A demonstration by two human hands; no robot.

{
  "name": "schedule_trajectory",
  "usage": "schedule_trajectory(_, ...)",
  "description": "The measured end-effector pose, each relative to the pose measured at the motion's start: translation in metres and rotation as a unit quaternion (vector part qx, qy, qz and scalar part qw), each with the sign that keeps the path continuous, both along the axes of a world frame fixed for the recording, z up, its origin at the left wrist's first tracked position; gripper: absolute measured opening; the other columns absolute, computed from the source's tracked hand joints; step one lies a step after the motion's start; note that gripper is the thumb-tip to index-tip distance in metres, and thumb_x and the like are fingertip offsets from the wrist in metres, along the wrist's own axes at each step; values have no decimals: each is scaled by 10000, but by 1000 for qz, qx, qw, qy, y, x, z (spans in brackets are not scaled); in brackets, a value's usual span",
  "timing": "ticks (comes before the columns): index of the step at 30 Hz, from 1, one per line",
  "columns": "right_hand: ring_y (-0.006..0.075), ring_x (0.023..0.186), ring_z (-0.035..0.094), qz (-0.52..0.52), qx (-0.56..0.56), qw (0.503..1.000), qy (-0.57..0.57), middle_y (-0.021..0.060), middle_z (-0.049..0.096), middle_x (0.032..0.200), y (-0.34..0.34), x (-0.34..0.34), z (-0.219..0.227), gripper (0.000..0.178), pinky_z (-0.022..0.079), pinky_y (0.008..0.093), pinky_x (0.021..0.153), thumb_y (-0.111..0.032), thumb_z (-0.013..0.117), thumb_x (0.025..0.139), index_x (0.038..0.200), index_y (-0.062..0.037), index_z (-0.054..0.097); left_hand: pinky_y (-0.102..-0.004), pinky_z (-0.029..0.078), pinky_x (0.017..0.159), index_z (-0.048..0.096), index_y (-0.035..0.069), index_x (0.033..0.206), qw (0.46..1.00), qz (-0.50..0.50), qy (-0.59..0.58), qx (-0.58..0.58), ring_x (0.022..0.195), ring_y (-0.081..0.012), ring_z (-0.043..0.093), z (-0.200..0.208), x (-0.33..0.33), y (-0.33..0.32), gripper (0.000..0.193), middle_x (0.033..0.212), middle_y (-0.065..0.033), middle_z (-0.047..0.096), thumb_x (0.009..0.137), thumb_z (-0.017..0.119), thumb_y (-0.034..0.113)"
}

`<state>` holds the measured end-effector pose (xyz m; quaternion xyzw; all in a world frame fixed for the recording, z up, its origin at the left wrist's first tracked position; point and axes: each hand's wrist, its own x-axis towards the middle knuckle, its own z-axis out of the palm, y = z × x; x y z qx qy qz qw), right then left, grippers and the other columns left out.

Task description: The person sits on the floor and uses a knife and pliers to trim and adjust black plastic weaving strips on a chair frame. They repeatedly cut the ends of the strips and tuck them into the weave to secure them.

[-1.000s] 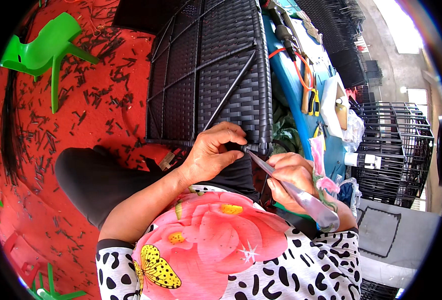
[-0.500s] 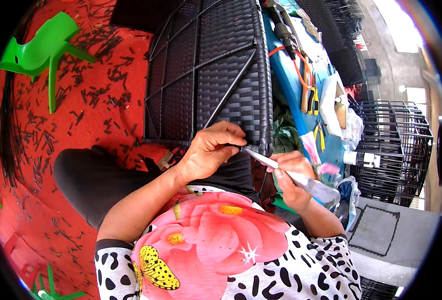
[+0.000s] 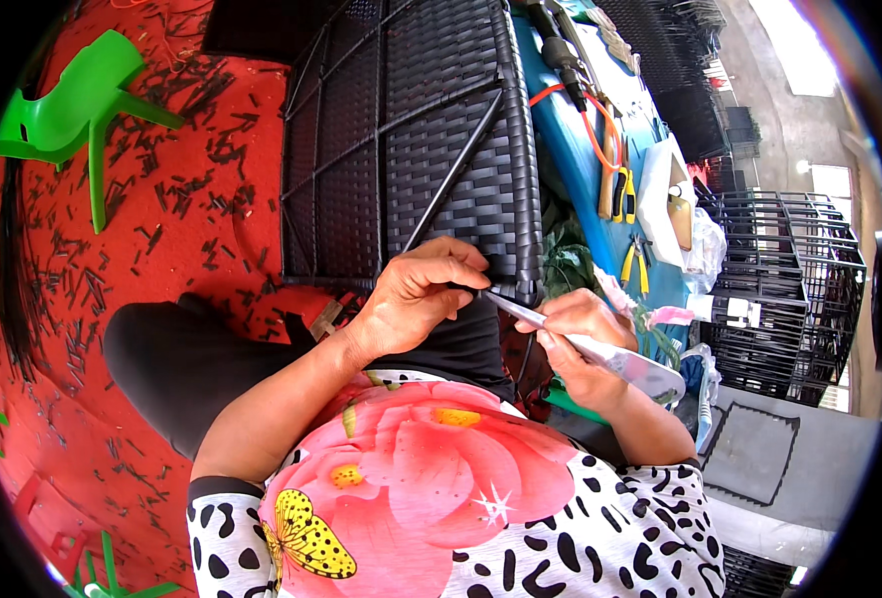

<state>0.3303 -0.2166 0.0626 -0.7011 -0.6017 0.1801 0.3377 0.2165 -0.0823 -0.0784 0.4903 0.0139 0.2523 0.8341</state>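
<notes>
My right hand [image 3: 586, 344] grips a long pale tool [image 3: 650, 377] with a narrow pointed tip and a broad rounded rear end. Its tip reaches the fingertips of my left hand [image 3: 411, 299]. Thumb and fingers of that hand are pinched together, and a bit of something dark shows between them, too small to name. Just beyond both hands is the lower edge of a black woven rattan panel [image 3: 441, 184], crossed by straight bars and one slanting rod.
To the right, a blue surface [image 3: 551, 135] carries a black tool with an orange cord [image 3: 563, 60], yellow-handled pliers [image 3: 635, 267] and a white tray [image 3: 660, 204]. Black frames [image 3: 760, 299] stand beyond. At left are a green plastic chair [image 3: 77, 110] and black offcuts scattered over the red floor [image 3: 202, 239].
My right hand has shifted slightly and turned the pale tool, so its broad end shows flatter. My left hand keeps its pinch. The whole view has moved a little.
</notes>
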Motion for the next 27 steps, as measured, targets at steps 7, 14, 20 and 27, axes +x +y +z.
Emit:
schedule_trajectory(7,137,634,560,7,4,1000,3,109,575,806,0,-2,2,117,467,253,526,95,602,771,838,1,582,-219,469,576,655,0,856,998,-28,34,-47,730,-97,564,13,4,5,123,988,-71,562,765,598,-59)
schedule_trajectory(14,161,685,568,21,4,1000,16,116,579,822,-2,3,-1,121,480,269,581,86,608,762,838,0,570,-221,488,582,648,-36,804,989,-73,127,-13,783,-129,564,24,9,15,81,1016,-117,561,776,613,31)
schedule_trajectory(20,215,737,583,56,21,998,2,135,587,842,-6,8,-6,177,485,309,638,99,612,735,868,-2,553,-237,485,616,636,-37,753,982,-64,171,38,788,-140,567,31,12,16,71,995,-112,562,745,623,32)
schedule_trajectory(27,242,701,605,55,42,997,19,140,558,870,-10,6,-15,212,495,309,625,112,636,711,856,-15,546,-292,384,857,608,-14,726,982,-49,142,114,918,-186,517,33,14,19,44,967,-100,548,689,618,7)
